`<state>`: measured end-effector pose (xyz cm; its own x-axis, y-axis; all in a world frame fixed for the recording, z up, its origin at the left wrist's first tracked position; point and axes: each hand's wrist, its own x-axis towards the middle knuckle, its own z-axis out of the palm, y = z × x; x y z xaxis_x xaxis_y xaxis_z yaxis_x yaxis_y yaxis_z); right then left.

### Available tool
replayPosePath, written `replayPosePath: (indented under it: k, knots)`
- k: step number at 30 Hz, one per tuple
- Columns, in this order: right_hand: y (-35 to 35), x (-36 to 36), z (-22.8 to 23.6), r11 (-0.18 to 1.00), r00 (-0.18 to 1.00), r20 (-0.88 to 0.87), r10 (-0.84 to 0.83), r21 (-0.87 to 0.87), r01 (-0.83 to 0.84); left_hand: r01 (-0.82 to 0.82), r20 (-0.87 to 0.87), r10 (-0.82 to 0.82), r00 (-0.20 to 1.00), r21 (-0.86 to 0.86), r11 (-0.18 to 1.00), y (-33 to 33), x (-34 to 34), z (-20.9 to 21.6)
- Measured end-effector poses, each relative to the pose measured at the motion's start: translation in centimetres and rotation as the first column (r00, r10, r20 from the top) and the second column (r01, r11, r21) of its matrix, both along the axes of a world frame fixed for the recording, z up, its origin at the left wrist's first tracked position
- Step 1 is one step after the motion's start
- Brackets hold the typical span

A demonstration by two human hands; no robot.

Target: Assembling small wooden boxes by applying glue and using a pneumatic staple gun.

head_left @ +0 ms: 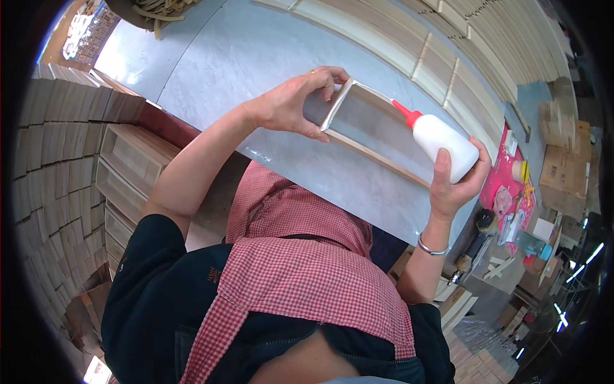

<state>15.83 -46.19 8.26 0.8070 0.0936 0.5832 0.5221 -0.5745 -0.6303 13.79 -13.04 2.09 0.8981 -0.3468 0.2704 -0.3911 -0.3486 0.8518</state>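
Note:
A narrow rectangular wooden frame [377, 158] lies on the grey table in front of me. My left hand [286, 104] grips its left end, with the thumb at the near corner and the fingers at the far corner. In my right hand [462, 184] is a white squeeze bottle [444, 144] with a red nozzle [405, 112]. The bottle tilts over the frame's right part, its nozzle pointing left at the far long side. A thin pale line runs along that side near the tip; whether it is glue I cannot tell. The bottle hides the frame's right end.
Long pale wooden pieces [377, 40] line the table's [220, 70] far side. Stacked wooden frames [131, 157] and boards [51, 173] stand at left. A pink mat [497, 176] with small items lies at right, near a cardboard box [566, 160]. A container of pale strips [160, 8] sits far left.

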Motion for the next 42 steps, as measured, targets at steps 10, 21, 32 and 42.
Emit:
replayPosePath:
  k: [10, 21, 32, 42]
  knots:
    - [-5.9, -1.7, -0.1, 0.983, 0.983, -0.002, -0.181, -0.027, 0.181, 0.024, -0.015, -0.024, 1.000, 0.028, 0.999, 0.0, 0.1, 0.5]
    - [-11.3, -2.9, -0.1, 0.940, 0.942, 0.049, -0.331, -0.071, 0.334, 0.014, -0.071, -0.013, 0.997, 0.024, 1.000, 0.0, 0.1, -0.2]
    - [-14.3, -3.7, -0.4, 0.909, 0.915, 0.122, -0.384, -0.124, 0.398, 0.029, -0.130, -0.033, 0.991, -0.034, 0.999, 0.0, 0.2, -0.3]
    - [-14.3, -7.6, 0.7, 0.912, 0.920, 0.038, -0.390, -0.125, 0.392, 0.043, -0.076, -0.044, 0.996, -0.013, 0.999, -0.1, 0.4, -0.4]
